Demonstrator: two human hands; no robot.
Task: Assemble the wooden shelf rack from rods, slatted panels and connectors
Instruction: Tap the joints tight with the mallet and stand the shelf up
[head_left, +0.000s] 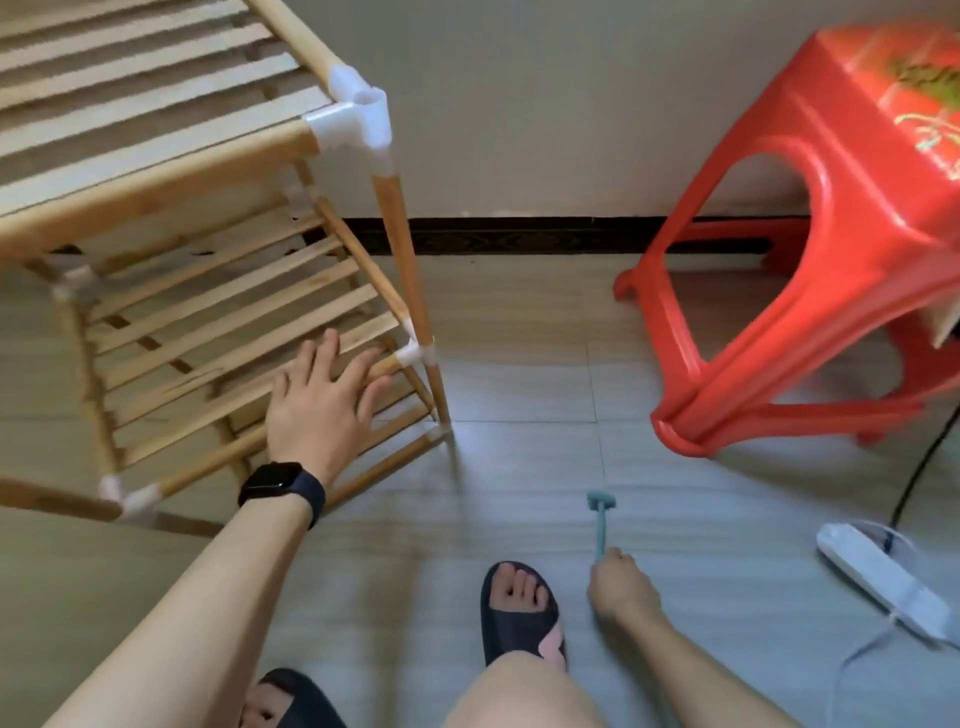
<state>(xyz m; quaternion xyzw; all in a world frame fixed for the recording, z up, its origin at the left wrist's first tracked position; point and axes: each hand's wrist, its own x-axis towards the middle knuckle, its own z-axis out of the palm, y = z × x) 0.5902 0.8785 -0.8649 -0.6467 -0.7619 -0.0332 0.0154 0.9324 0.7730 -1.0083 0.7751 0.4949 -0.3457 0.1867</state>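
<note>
The wooden shelf rack (171, 171) stands at the left on the tiled floor, with several slatted tiers joined by white plastic connectors (358, 119) at the corners. My left hand (322, 400), with a dark watch on its wrist, rests with spread fingers on the front rod and slats of a middle tier. Lower right, my right hand (621, 584) grips the handle of a small teal hammer (601, 514), whose head points away from me just above the floor. A vertical rod (405, 270) runs down the rack's near right corner.
A red plastic stool (810, 249) stands at the right against the wall. A white power strip (883, 582) with a black cable lies on the floor at the far right. My feet in dark slippers (519, 613) are at the bottom.
</note>
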